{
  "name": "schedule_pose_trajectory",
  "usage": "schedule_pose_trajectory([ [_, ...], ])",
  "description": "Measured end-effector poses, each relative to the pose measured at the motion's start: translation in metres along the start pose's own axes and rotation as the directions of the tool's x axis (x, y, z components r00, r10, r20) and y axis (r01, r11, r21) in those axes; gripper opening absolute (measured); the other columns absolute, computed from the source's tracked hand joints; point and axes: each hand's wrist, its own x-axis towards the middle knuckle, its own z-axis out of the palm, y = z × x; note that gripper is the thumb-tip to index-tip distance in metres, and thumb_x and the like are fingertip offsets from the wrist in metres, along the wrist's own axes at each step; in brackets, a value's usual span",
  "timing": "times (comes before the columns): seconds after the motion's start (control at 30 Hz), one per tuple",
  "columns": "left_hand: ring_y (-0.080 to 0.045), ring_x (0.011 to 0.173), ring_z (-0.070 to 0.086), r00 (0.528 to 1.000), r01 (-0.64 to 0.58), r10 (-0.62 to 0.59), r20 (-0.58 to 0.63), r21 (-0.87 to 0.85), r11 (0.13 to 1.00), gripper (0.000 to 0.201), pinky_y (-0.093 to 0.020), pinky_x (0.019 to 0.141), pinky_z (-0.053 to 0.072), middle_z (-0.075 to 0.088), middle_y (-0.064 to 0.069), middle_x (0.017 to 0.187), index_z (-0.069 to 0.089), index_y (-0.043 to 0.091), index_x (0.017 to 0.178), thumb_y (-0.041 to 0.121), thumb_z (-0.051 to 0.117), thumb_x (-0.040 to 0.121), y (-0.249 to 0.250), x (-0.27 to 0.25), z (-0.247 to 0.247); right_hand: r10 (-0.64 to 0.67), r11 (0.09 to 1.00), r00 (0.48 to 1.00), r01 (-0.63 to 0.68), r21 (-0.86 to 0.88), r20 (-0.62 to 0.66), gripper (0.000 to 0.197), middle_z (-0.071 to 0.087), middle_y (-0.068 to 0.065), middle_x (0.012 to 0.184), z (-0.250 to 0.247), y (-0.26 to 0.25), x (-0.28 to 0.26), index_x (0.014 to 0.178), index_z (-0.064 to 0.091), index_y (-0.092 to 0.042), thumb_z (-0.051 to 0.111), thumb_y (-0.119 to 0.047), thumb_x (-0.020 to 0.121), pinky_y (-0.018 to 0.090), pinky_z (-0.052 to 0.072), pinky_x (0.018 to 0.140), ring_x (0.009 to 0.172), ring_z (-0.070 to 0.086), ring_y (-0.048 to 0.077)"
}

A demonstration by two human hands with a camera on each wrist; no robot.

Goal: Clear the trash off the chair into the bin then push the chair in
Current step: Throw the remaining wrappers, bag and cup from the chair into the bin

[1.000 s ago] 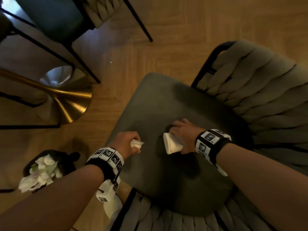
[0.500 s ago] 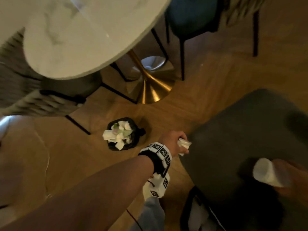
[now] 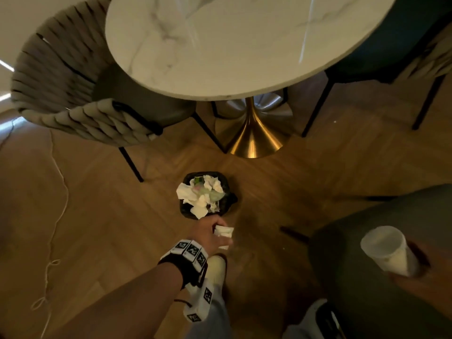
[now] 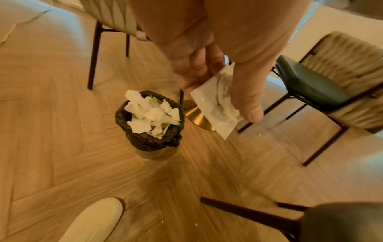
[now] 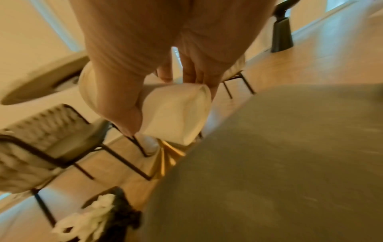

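Note:
My left hand pinches a crumpled white wrapper above the wooden floor, just short of the small bin. The bin has a black liner and is heaped with white paper. My right hand grips a white paper cup on its side, above the dark grey seat of the chair at the lower right. The seat shows no other trash.
A round marble table on a gold pedestal stands beyond the bin. A woven-back chair sits at its left, a dark chair at its right. A thin cord trails on the floor at left. My shoe is near the bin.
My view swung left from the chair seat to the bin and table. My left hand carried the wrapper off the seat toward the bin. My right hand lifted the cup off the seat.

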Motion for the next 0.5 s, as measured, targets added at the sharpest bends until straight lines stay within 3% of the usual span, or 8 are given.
schedule_pose_trajectory([
  [0.03, -0.007, 0.068, 0.056, 1.0, 0.009, -0.009, -0.008, -0.017, 1.0, 0.035, -0.015, 0.06, 0.045, 0.059, 0.009, 0.073, 0.055, 0.03, 0.071, 0.013, 0.085, 0.064, -0.01, 0.003, -0.007, 0.003, 1.0, 1.0, -0.003, -0.018, 0.03, 0.087, 0.058, -0.022, 0.111, 0.002, -0.044, 0.0, 0.119, 0.036, -0.061, 0.084, -0.063, 0.047, 0.04, 0.055, 0.085, 0.1, 0.059, 0.008],
  [0.1, -0.002, 0.066, 0.055, 1.0, 0.016, -0.017, -0.014, -0.047, 0.999, 0.036, -0.012, 0.057, 0.043, 0.059, 0.01, 0.074, 0.054, 0.031, 0.071, 0.014, 0.085, 0.063, -0.035, 0.013, -0.026, 0.0, 1.0, 1.0, 0.0, -0.023, -0.025, 0.079, 0.056, -0.011, 0.107, -0.012, -0.179, -0.015, 0.118, 0.046, -0.045, 0.089, -0.039, 0.052, 0.047, 0.051, 0.089, 0.097, 0.054, 0.016],
  [0.2, 0.001, 0.063, 0.053, 0.998, 0.058, -0.062, -0.029, -0.128, 0.99, 0.032, -0.017, 0.059, 0.042, 0.059, 0.01, 0.073, 0.06, 0.027, 0.073, 0.013, 0.086, 0.061, -0.078, 0.029, -0.059, -0.066, 0.997, 0.998, 0.066, 0.05, 0.009, 0.084, 0.057, -0.004, 0.111, 0.016, -0.308, -0.003, 0.124, 0.051, -0.024, 0.088, -0.037, 0.05, 0.045, 0.047, 0.094, 0.105, 0.053, 0.019],
  [0.27, -0.005, 0.066, 0.055, 0.995, 0.083, -0.09, -0.036, -0.151, 0.985, 0.029, -0.012, 0.057, 0.041, 0.062, 0.005, 0.078, 0.066, 0.017, 0.083, 0.014, 0.086, 0.062, -0.106, 0.041, -0.082, -0.067, 0.997, 0.996, 0.063, 0.053, 0.062, 0.086, 0.057, -0.004, 0.119, 0.052, -0.352, 0.027, 0.129, 0.05, -0.021, 0.09, -0.032, 0.054, 0.036, 0.044, 0.095, 0.112, 0.053, 0.018],
  [0.33, -0.005, 0.066, 0.056, 0.994, 0.099, -0.106, -0.037, -0.158, 0.982, 0.029, -0.009, 0.054, 0.041, 0.063, 0.007, 0.078, 0.065, 0.02, 0.084, 0.016, 0.085, 0.063, -0.131, 0.053, -0.105, -0.126, 0.992, 0.983, 0.126, 0.002, 0.137, 0.088, 0.054, -0.002, 0.127, 0.095, -0.39, 0.061, 0.135, 0.044, -0.022, 0.087, -0.033, 0.06, 0.031, 0.04, 0.095, 0.118, 0.052, 0.019],
  [0.43, -0.004, 0.065, 0.056, 0.99, 0.104, -0.117, -0.078, -0.163, 0.981, 0.032, -0.012, 0.055, 0.044, 0.062, 0.007, 0.074, 0.059, 0.033, 0.072, 0.016, 0.085, 0.062, -0.166, 0.076, -0.132, -0.18, 0.979, 0.948, 0.199, -0.047, 0.261, 0.094, 0.047, 0.004, 0.14, 0.161, -0.441, 0.119, 0.142, 0.032, -0.021, 0.084, -0.035, 0.065, 0.033, 0.039, 0.101, 0.126, 0.046, 0.024],
  [0.5, -0.006, 0.065, 0.056, 0.986, 0.115, -0.132, -0.103, -0.162, 0.98, 0.031, -0.014, 0.056, 0.043, 0.063, 0.004, 0.076, 0.061, 0.031, 0.075, 0.016, 0.085, 0.062, -0.189, 0.093, -0.143, -0.19, 0.971, 0.935, 0.223, -0.082, 0.301, 0.1, 0.041, 0.007, 0.145, 0.203, -0.464, 0.157, 0.146, 0.025, -0.02, 0.082, -0.036, 0.066, 0.035, 0.036, 0.105, 0.131, 0.04, 0.025],
])
